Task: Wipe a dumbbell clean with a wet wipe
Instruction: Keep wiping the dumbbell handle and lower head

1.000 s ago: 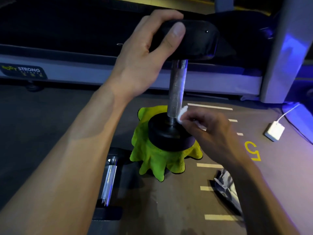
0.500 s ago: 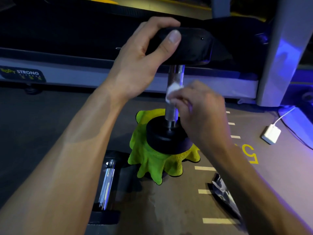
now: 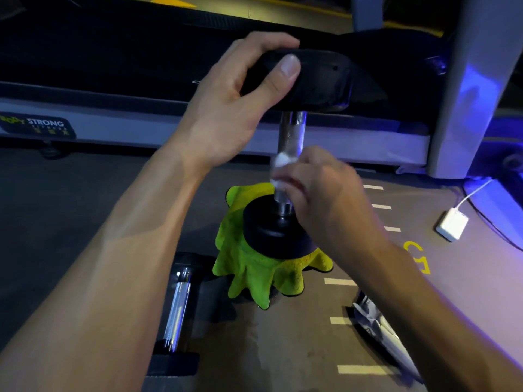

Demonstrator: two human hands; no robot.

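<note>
A black dumbbell (image 3: pixel 291 131) with a chrome handle stands upright, its lower head (image 3: pixel 268 239) resting on a crumpled yellow-green cloth (image 3: pixel 254 273) on the floor. My left hand (image 3: pixel 235 108) grips the upper head from the left, thumb across its front face. My right hand (image 3: pixel 325 199) pinches a small white wet wipe (image 3: pixel 280 162) against the lower part of the chrome handle; the hand and wipe are motion-blurred. Most of the wipe is hidden behind my fingers.
A second dumbbell (image 3: pixel 177 315) lies on the floor at lower left. A torn foil wrapper (image 3: pixel 379 326) lies at lower right. A white charger (image 3: pixel 452 224) with its cable sits at right. A treadmill (image 3: pixel 141 114) runs across the back, with its post (image 3: pixel 464 108) at right.
My right hand slid the wipe up the handle from the base of the lower head, then back down to the handle's lower part. My left hand kept its grip on the upper head.
</note>
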